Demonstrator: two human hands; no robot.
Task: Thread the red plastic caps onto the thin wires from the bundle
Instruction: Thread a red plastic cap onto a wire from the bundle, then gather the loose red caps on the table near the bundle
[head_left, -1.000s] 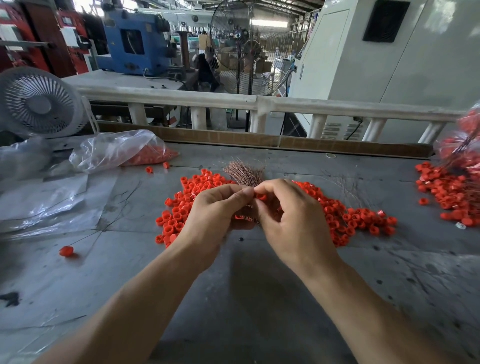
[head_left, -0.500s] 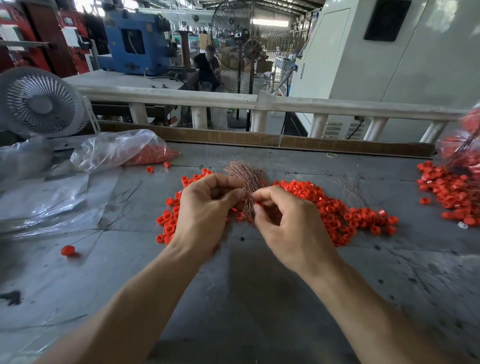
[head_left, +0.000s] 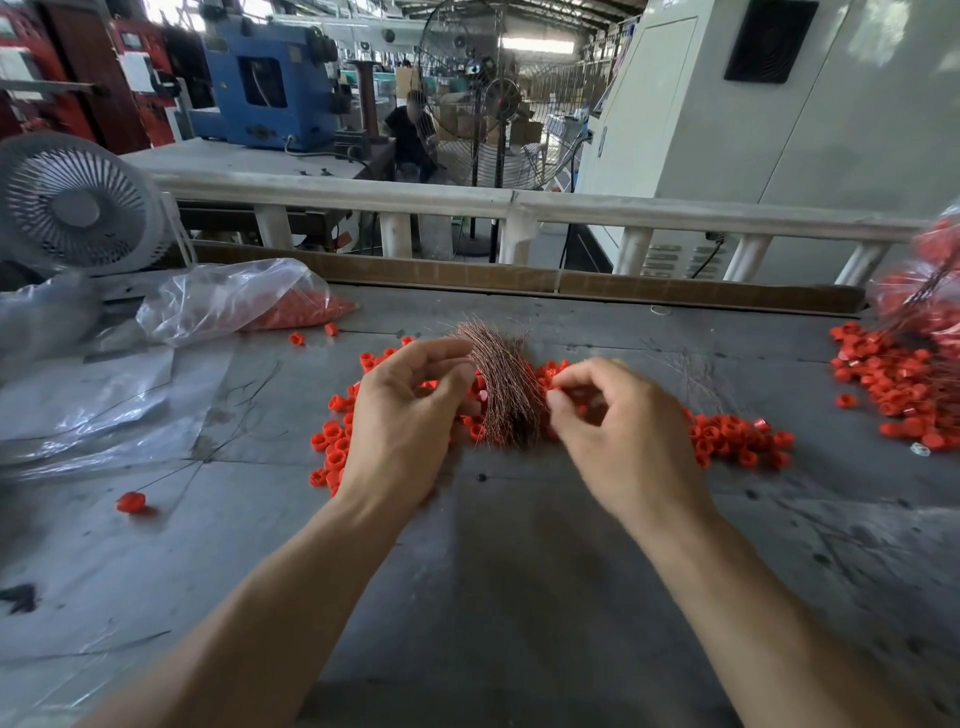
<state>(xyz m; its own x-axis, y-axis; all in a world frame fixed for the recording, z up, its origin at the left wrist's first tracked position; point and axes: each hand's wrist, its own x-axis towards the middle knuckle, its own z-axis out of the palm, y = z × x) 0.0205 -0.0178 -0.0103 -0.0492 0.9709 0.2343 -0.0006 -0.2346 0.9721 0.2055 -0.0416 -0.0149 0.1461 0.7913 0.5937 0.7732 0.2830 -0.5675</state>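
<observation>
both forearms reach over the grey table (head_left: 493, 597). the left hand (head_left: 402, 421) curls its fingers round the wire bundle (head_left: 501, 387), gripping it upright over the pile of red caps (head_left: 727, 441). the right hand (head_left: 618, 421), just beside the bundle, has its fingers curled; it looks to pinch a red cap, but blur leaves that unsure. farther back lie a plastic bag (head_left: 234, 299) of caps and a small fan (head_left: 78, 205).

Daylit factory hall (head_left: 519, 31), white railing (head_left: 519, 205)
</observation>
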